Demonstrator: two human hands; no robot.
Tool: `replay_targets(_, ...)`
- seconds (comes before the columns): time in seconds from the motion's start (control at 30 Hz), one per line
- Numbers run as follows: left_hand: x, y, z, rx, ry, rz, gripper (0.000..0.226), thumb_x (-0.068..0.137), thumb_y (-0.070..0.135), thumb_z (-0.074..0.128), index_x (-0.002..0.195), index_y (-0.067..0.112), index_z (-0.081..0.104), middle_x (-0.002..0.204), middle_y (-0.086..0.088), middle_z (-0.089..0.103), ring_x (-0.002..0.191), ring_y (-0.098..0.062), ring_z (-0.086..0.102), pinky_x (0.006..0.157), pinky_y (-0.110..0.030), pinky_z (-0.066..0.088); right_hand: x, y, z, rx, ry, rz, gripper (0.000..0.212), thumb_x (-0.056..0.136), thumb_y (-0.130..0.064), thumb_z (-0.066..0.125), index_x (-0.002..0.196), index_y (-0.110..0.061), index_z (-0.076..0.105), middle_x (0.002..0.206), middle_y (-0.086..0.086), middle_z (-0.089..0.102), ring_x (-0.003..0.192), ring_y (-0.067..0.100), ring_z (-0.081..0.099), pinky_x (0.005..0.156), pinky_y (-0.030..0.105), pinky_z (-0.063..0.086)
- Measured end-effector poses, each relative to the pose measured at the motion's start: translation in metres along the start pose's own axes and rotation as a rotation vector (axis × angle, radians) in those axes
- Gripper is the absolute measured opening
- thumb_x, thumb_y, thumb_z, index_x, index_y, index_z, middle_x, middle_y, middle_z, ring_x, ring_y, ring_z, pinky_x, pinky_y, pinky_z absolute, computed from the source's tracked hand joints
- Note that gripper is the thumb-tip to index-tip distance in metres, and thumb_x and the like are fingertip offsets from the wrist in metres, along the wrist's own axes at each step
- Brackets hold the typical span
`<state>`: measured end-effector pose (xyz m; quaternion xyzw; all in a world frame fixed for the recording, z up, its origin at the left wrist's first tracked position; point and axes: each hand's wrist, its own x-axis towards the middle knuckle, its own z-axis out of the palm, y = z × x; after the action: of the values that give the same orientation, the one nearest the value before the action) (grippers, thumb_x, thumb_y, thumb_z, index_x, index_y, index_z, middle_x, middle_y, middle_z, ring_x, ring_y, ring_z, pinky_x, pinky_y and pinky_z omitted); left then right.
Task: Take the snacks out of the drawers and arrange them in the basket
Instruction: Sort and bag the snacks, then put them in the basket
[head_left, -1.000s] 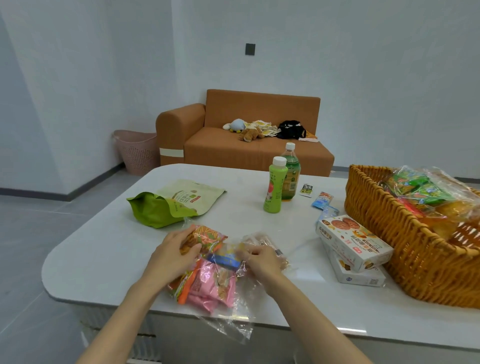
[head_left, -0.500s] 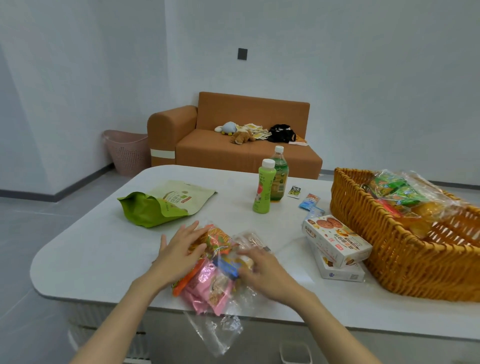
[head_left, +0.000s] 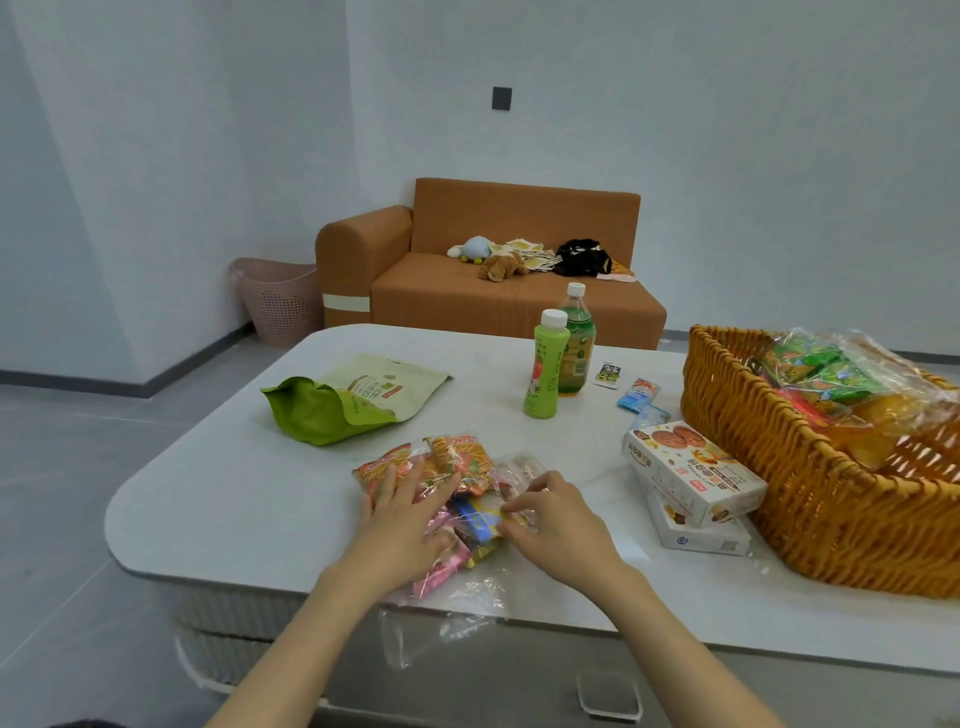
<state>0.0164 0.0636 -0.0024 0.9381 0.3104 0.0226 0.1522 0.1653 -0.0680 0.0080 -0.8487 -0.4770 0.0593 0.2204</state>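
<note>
Clear plastic wraps the bag of snacks (head_left: 467, 467), which lies on the white counter (head_left: 234, 499) at its near edge, straight ahead of the person. Its long axis runs from near to far. The orange packets sit at the far end and the pink ones nearer, while the loose empty end points back toward the person and hangs over the counter's edge. The left hand (head_left: 402, 525) rests flat on top of the bag, its fingers (head_left: 400, 480) straight and a little spread over the orange packets. The right hand (head_left: 561, 525) is at the bag's right side with its fingers (head_left: 524, 503) curled, thumb and forefinger pinching the plastic by a blue and yellow packet. The woven basket (head_left: 737, 436) stands well to the right, holding a clear bag of green and yellow packets (head_left: 831, 374). Two white biscuit boxes (head_left: 691, 475) are stacked just beside the basket, between it and the hands. Farther back stand two green bottles (head_left: 543, 364) close together, with small sachets (head_left: 638, 395) near them, and a green pouch (head_left: 353, 400) lies flat to the left
</note>
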Motion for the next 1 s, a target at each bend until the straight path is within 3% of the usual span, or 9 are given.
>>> replay_targets(0.17, 0.016, 0.013, -0.017, -0.174, -0.005, 0.026, 0.079, 0.083, 0.033, 0.059, 0.150, 0.041, 0.017, 0.161, 0.007, -0.006, 0.147, -0.020, -0.013, 0.116, -0.055, -0.007, 0.016, 0.006, -0.017, 0.082, 0.205, 0.062, 0.027, 0.093, -0.035, 0.053, 0.116, -0.029, 0.067, 0.123, -0.006, 0.053, 0.117, 0.013, 0.044, 0.082, 0.030, 0.045)
replay_targets(0.3, 0.035, 0.041, -0.031, -0.208, 0.179, 0.115, 0.063, 0.085, 0.039, 0.055, 0.144, 0.038, 0.032, 0.158, 0.015, 0.017, 0.147, -0.007, 0.008, 0.120, -0.045, -0.002, 0.038, 0.020, -0.029, 0.063, 0.271, 0.123, 0.031, 0.095, -0.027, 0.052, 0.125, -0.026, 0.061, 0.131, -0.003, 0.053, 0.123, 0.016, 0.044, 0.090, 0.032, 0.043)
replay_targets(0.4, 0.057, 0.053, -0.030, -0.102, 0.321, 0.154, 0.049, 0.096, 0.038, 0.044, 0.144, 0.035, 0.037, 0.153, 0.014, 0.032, 0.142, -0.008, 0.023, 0.118, -0.034, 0.011, 0.057, 0.037, -0.035, 0.030, 0.249, 0.153, 0.035, 0.095, -0.025, 0.053, 0.129, -0.024, 0.058, 0.135, -0.001, 0.052, 0.125, 0.018, 0.046, 0.097, 0.035, 0.044)
replay_targets(0.5, 0.082, 0.053, -0.023, -0.072, 0.317, 0.129, 0.043, 0.100, 0.038, 0.037, 0.142, 0.032, 0.041, 0.144, 0.011, 0.045, 0.132, -0.012, 0.037, 0.110, -0.030, 0.025, 0.084, 0.058, -0.040, -0.093, 0.203, 0.181, 0.040, 0.095, -0.023, 0.052, 0.136, -0.022, 0.051, 0.140, 0.001, 0.049, 0.129, 0.020, 0.043, 0.101, 0.036, 0.040)
replay_targets(0.77, 0.136, 0.046, 0.001, 0.096, 0.228, 0.055, 0.044, 0.099, 0.044, 0.033, 0.141, 0.034, 0.040, 0.138, 0.007, 0.051, 0.129, -0.018, 0.041, 0.105, -0.035, 0.029, 0.186, 0.114, -0.033, -0.370, -0.092, 0.319, 0.046, 0.099, -0.029, 0.039, 0.137, -0.004, 0.037, 0.144, 0.013, 0.037, 0.134, 0.031, 0.034, 0.109, 0.045, 0.031)
replay_targets(0.83, 0.147, 0.046, 0.004, 0.114, 0.231, 0.058, 0.044, 0.099, 0.044, 0.034, 0.142, 0.035, 0.038, 0.138, 0.008, 0.050, 0.128, -0.019, 0.041, 0.103, -0.034, 0.030, 0.212, 0.130, -0.028, -0.377, -0.113, 0.364, 0.048, 0.099, -0.028, 0.036, 0.140, -0.002, 0.031, 0.148, 0.015, 0.031, 0.138, 0.034, 0.025, 0.112, 0.048, 0.025)
replay_targets(0.93, 0.161, 0.044, 0.007, 0.117, 0.242, 0.045, 0.044, 0.099, 0.043, 0.033, 0.142, 0.036, 0.037, 0.138, 0.008, 0.050, 0.127, -0.018, 0.042, 0.102, -0.034, 0.031, 0.243, 0.149, -0.022, -0.326, -0.137, 0.449, 0.060, 0.100, -0.024, 0.033, 0.151, -0.003, 0.009, 0.161, 0.011, 0.004, 0.148, 0.032, -0.001, 0.117, 0.050, 0.009)
replay_targets(1.0, 0.170, 0.042, 0.008, 0.124, 0.244, 0.038, 0.044, 0.099, 0.043, 0.031, 0.142, 0.037, 0.036, 0.137, 0.009, 0.051, 0.126, -0.018, 0.043, 0.102, -0.034, 0.031, 0.262, 0.159, -0.022, -0.312, -0.141, 0.489, 0.062, 0.101, -0.022, 0.031, 0.152, -0.004, 0.001, 0.161, 0.009, -0.006, 0.148, 0.030, -0.009, 0.118, 0.049, 0.002)
